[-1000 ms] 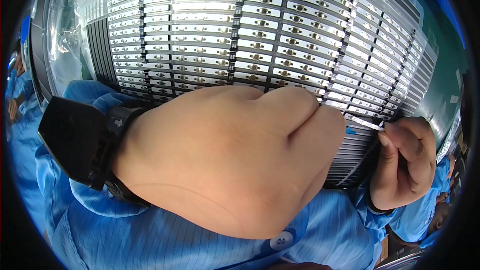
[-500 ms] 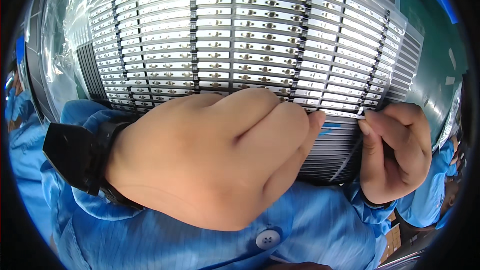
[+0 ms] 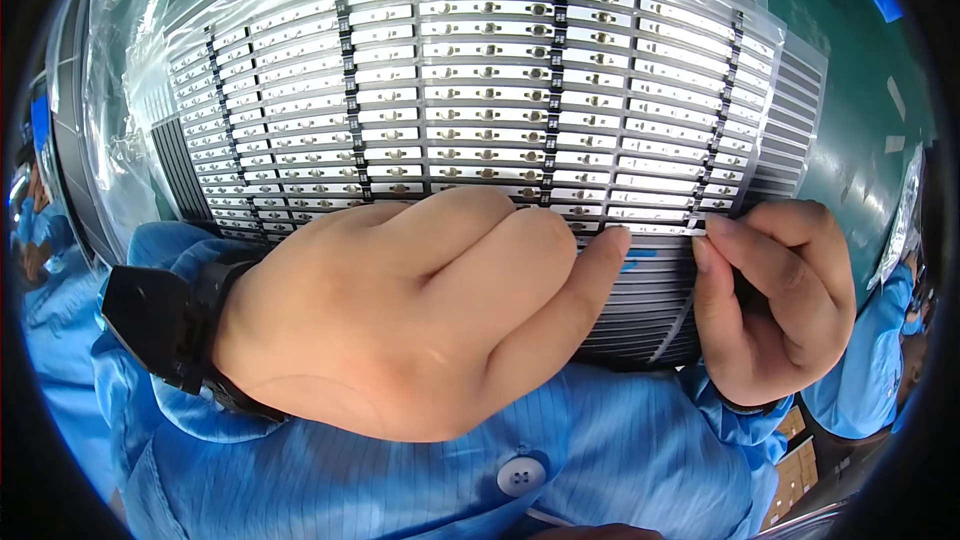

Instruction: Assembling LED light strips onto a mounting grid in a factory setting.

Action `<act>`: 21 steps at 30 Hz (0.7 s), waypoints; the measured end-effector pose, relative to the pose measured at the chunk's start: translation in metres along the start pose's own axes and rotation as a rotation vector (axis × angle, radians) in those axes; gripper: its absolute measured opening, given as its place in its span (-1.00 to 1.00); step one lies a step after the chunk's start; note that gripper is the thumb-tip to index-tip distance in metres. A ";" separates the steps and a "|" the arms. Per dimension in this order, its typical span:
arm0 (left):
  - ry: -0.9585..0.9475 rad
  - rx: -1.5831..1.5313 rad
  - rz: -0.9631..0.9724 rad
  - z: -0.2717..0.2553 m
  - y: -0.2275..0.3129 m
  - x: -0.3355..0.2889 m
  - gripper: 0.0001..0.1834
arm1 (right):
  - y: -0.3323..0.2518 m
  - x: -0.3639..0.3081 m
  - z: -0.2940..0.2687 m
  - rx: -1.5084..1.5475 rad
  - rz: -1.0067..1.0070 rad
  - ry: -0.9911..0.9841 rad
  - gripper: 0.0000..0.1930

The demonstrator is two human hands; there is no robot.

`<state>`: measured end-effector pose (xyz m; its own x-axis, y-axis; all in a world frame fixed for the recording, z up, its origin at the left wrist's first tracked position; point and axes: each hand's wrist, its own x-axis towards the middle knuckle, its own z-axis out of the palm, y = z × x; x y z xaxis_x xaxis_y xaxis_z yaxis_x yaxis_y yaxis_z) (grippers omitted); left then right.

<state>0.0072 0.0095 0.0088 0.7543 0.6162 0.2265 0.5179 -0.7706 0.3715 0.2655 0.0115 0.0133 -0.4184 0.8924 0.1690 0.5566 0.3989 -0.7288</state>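
Observation:
Rows of narrow white strips with small round metallic parts (image 3: 487,71) lie in a dark slotted panel, crossed by black clips (image 3: 555,70). My left hand (image 3: 400,320) reaches over the near rows, its fingers curled and its index fingertip beside the nearest white strip (image 3: 650,228). The underside of this hand, and whatever its fingers may hold, is hidden. At that strip's right end, my right hand (image 3: 780,305) pinches the tip between thumb and forefinger, the other fingers folded in.
Clear plastic film (image 3: 125,70) lies along the panel's left side. Bare grey slats (image 3: 640,315) with a blue mark run nearest my body. A green tabletop (image 3: 850,140) extends right. Another person's blue sleeve (image 3: 860,380) shows at the right edge.
The panel and my right hand sit slightly further left in the picture. My left index finger now stands further apart from the other fingers. My right hand keeps its pinch.

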 end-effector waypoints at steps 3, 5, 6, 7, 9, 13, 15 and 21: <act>0.011 0.007 0.025 0.004 -0.002 0.001 -0.51 | 0.002 0.000 -0.002 0.007 -0.008 0.001 -0.75; 0.027 0.013 0.040 0.003 -0.002 0.003 -0.51 | 0.004 0.000 -0.003 0.004 -0.015 0.003 -0.74; -0.008 0.004 0.034 0.001 -0.002 0.004 -0.51 | 0.005 0.000 -0.003 0.007 -0.026 0.003 -0.73; -0.044 -0.005 0.028 -0.001 -0.002 0.005 -0.50 | 0.006 -0.001 -0.003 0.011 -0.037 0.003 -0.73; -0.057 0.001 0.020 -0.004 0.000 0.006 -0.50 | 0.008 0.000 -0.004 0.013 -0.055 0.007 -0.73; -0.072 0.008 0.003 -0.006 0.002 0.008 -0.49 | 0.008 0.000 -0.009 0.018 -0.053 0.008 -0.74; -0.077 -0.004 0.021 -0.005 0.000 0.012 -0.49 | 0.009 -0.003 -0.010 0.010 -0.037 0.028 -0.75; -0.105 -0.032 0.006 -0.010 0.002 0.014 -0.50 | 0.007 -0.007 -0.016 -0.039 0.041 0.100 -0.75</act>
<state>0.0152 0.0179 0.0217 0.7964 0.5897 0.1339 0.5012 -0.7676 0.3995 0.2837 0.0114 0.0180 -0.3222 0.9239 0.2065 0.6001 0.3680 -0.7103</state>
